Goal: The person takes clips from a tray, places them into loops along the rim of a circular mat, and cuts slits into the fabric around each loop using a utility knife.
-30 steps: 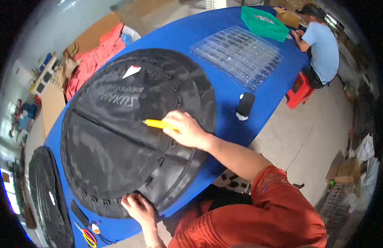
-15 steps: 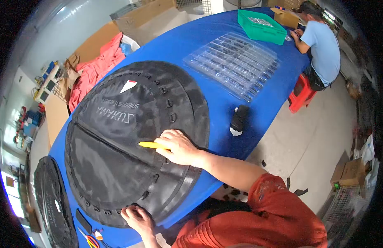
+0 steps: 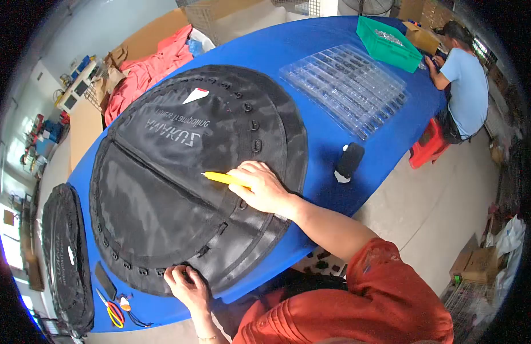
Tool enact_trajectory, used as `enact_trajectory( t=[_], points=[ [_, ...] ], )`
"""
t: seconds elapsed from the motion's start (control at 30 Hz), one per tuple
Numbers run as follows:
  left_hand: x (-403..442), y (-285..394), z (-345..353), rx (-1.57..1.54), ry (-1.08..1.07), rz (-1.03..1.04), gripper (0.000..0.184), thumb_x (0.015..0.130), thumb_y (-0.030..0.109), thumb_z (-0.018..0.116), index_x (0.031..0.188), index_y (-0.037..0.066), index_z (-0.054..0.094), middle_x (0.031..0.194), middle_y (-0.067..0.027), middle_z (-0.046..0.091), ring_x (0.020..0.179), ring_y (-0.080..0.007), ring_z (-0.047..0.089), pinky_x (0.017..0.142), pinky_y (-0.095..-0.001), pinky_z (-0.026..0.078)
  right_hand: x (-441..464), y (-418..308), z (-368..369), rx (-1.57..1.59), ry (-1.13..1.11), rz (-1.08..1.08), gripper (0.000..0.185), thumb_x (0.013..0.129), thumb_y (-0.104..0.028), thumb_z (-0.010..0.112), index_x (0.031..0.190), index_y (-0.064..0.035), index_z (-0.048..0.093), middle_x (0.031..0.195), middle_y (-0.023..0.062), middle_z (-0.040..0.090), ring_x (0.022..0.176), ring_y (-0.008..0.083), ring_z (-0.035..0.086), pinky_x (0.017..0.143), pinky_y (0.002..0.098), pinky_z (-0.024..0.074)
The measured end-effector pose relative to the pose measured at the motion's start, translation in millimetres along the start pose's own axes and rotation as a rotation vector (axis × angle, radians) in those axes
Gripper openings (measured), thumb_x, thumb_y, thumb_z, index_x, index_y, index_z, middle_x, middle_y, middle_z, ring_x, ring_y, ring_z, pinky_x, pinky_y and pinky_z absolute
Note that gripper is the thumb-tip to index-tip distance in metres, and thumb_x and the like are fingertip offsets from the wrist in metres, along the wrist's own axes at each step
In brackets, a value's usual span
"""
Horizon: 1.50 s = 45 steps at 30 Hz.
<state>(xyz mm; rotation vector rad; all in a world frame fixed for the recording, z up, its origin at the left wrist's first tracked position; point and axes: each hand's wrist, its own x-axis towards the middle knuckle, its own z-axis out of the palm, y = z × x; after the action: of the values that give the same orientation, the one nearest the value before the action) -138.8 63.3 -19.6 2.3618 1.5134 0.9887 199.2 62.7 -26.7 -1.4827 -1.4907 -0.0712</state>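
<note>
A large round black trampoline mat (image 3: pixel 162 212) with printed lettering and rings along its rim lies on the blue-covered table. My right hand (image 3: pixel 258 184) rests closed on the mat's near right part, beside the rim rings. It holds a yellow pen (image 3: pixel 220 178), whose tip points left over the mat. At the mat's near lower edge my left hand (image 3: pixel 188 285) has its fingers curled over the rim next to the rings. What lies beneath those fingertips is partly hidden.
Orange-handled scissors (image 3: pixel 114 312) and a dark flat object (image 3: pixel 105 281) lie at the near left. Another black mat (image 3: pixel 65 258) is beyond them. Clear divided trays (image 3: pixel 348 86), a black roll (image 3: pixel 349 161) and a green bin (image 3: pixel 385 49) are farther right, near a seated person (image 3: pixel 463 86).
The camera view has shifted, so the table and mat appear farther up, mostly to the right. Both hands keep nearly the same places on the mat, and the pen stays in my right hand.
</note>
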Motion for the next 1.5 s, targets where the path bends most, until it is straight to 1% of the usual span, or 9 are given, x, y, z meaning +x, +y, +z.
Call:
enact_trajectory(
  t=[0.3, 0.7, 1.13, 1.2, 1.3, 1.33, 1.4, 1.43, 1.5],
  points=[
    [0, -8, 1, -0.023, 0.0, 0.041, 0.011, 0.095, 0.006, 0.064, 0.104, 0.0, 0.061, 0.116, -0.0236, 0.055, 0.101, -0.0426, 0.061, 0.087, -0.0478, 0.051, -3, -1, 3, 0.061, 0.06, 0.05, 0.027, 0.095, -0.024, 0.07, 0.115, -0.0049, 0.068, 0.107, 0.0131, 0.069, 0.107, 0.0341, 0.064, 0.095, 0.0463, 0.0489],
    [-4, -20, 5, -0.088, 0.015, 0.068, 0.016, 0.093, 0.007, 0.065, 0.108, 0.001, 0.062, 0.119, -0.0256, 0.055, 0.103, -0.045, 0.06, 0.088, -0.0499, 0.05, -2, -2, 4, -0.076, 0.048, -0.017, 0.03, 0.096, -0.022, 0.07, 0.118, -0.0036, 0.066, 0.105, 0.0146, 0.069, 0.104, 0.0362, 0.065, 0.094, 0.0462, 0.0503],
    [-5, -21, 5, -0.118, 0.016, 0.096, 0.018, 0.092, 0.006, 0.065, 0.107, -0.002, 0.062, 0.118, -0.0266, 0.055, 0.105, -0.0442, 0.061, 0.09, -0.05, 0.051, 2, -10, 7, -0.104, 0.11, -0.008, 0.03, 0.096, -0.023, 0.07, 0.121, -0.0061, 0.066, 0.111, 0.014, 0.071, 0.107, 0.0327, 0.066, 0.096, 0.0453, 0.0482],
    [-4, -20, 5, -0.114, 0.017, 0.1, 0.018, 0.092, 0.007, 0.065, 0.108, -0.002, 0.062, 0.118, -0.0261, 0.055, 0.105, -0.0441, 0.061, 0.089, -0.05, 0.051, 8, -23, 11, -0.062, 0.09, 0.002, 0.031, 0.097, -0.024, 0.069, 0.122, -0.0074, 0.066, 0.11, 0.0129, 0.071, 0.108, 0.0313, 0.066, 0.097, 0.0451, 0.0469],
    [-3, -17, 3, -0.104, 0.008, 0.082, 0.018, 0.092, 0.006, 0.065, 0.108, -0.002, 0.062, 0.119, -0.0259, 0.055, 0.104, -0.0439, 0.061, 0.089, -0.0497, 0.051, 25, -62, 13, 0.079, -0.023, 0.077, 0.034, 0.097, -0.026, 0.069, 0.124, -0.0061, 0.064, 0.113, 0.0154, 0.072, 0.106, 0.0358, 0.068, 0.092, 0.0464, 0.0509],
    [-3, -17, 4, -0.099, 0.003, 0.081, 0.018, 0.092, 0.006, 0.065, 0.108, -0.002, 0.062, 0.119, -0.0259, 0.055, 0.104, -0.0439, 0.061, 0.089, -0.0497, 0.051, 30, -68, 23, 0.129, 0.039, 0.011, 0.035, 0.098, -0.024, 0.069, 0.127, -0.007, 0.062, 0.112, 0.0174, 0.072, 0.102, 0.0391, 0.07, 0.089, 0.0472, 0.0545],
    [-4, -18, 4, -0.098, 0.002, 0.083, 0.018, 0.093, 0.007, 0.065, 0.11, 0.001, 0.061, 0.12, -0.0261, 0.054, 0.104, -0.0449, 0.059, 0.089, -0.0495, 0.051, 40, -83, 31, 0.283, -0.046, 0.082, 0.037, 0.098, -0.022, 0.069, 0.131, -0.009, 0.059, 0.109, 0.0186, 0.072, 0.099, 0.0398, 0.071, 0.086, 0.0471, 0.0567],
    [-3, -16, 4, -0.09, -0.004, 0.077, 0.018, 0.093, 0.007, 0.065, 0.11, 0.001, 0.061, 0.12, -0.0261, 0.054, 0.104, -0.0449, 0.059, 0.089, -0.0495, 0.051, 45, -86, 37, 0.263, -0.092, 0.076, 0.039, 0.1, -0.018, 0.068, 0.136, -0.0076, 0.057, 0.118, 0.0167, 0.072, 0.102, 0.0327, 0.074, 0.087, 0.0403, 0.0578],
    [-4, -12, -2, -0.094, -0.025, 0.058, 0.019, 0.093, 0.007, 0.064, 0.11, 0.0, 0.06, 0.12, -0.0262, 0.054, 0.105, -0.0451, 0.06, 0.089, -0.0492, 0.051, 54, -97, 45, 0.342, -0.123, 0.078, 0.038, 0.099, -0.015, 0.069, 0.133, -0.0072, 0.057, 0.112, 0.0159, 0.073, 0.1, 0.0274, 0.075, 0.085, 0.0365, 0.0577]
  ],
)
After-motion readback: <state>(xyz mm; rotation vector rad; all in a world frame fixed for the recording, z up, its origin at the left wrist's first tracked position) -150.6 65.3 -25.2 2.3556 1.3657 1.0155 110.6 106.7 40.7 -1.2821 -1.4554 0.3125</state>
